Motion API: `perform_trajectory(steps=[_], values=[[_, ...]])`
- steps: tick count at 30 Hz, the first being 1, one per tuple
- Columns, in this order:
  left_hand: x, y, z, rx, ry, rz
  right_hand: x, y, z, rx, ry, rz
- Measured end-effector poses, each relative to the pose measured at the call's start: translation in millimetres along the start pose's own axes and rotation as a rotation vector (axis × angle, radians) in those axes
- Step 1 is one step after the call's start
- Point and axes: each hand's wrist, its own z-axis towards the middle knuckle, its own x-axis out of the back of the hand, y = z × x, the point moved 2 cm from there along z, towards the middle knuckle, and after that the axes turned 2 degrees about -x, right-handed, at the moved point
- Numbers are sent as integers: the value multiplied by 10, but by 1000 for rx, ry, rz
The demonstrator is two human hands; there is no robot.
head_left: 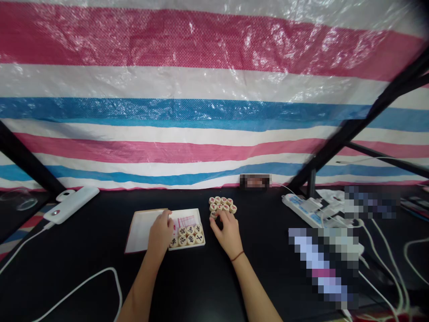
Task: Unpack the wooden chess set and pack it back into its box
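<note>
An open box (pixel 203 228) holds several Chinese chess pieces (pixel 190 239) in its front part, round and pale with dark characters; printed paper shows behind them. Its white-lined lid (pixel 142 230) lies folded out to the left. My left hand (pixel 161 235) is at the box's left edge, fingers curled over it; what they grip, if anything, is hidden. Right of the box, more Chinese chess pieces (pixel 223 203) with reddish characters lie in close rows on the black table. My right hand (pixel 228 230) is at the front of these rows, thumb and fingers closed around one piece (pixel 212 214).
A white power bank (pixel 72 205) with a cable lies on the left. A power strip (pixel 301 210) with plugs and several white cables is at the right, beside a blurred-out device (pixel 318 264). Black frame bars (pixel 358 120) and a striped plastic sheet (pixel 187 152) stand behind.
</note>
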Motion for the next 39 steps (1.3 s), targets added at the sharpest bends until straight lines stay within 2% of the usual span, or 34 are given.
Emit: perform_trajectory(steps=[3,7,10,16,22,25,27,30,33,36,39], values=[[68,96,-36,-159,77,86,-1,-167,-21,54,-182,112],[102,190,-153,-314,-53,204,-57,-300,-72,85,-386,128],[90,206,-228,-348,-134,223,-82,-322,-107,89,-435,81],[108,229,-250,-326,-165,151,-99,-326,-128,68,-481,49],[148,207,-227,-276,-170,38,-64,-286,-107,57,-450,126],[165,227,-207,-276,-58,-112,6,-291,-75,51,-316,215],[168,278,-211,-291,-8,-277,46,-352,-62,107,-221,247],[148,380,-250,-273,-73,-489,56,-491,-68,214,-176,293],[134,451,-302,-240,-154,-577,42,-563,-77,261,-153,334],[119,432,-312,-193,-139,-621,62,-467,-56,246,-104,344],[57,333,-269,-99,-97,-737,147,-196,-10,84,43,337]])
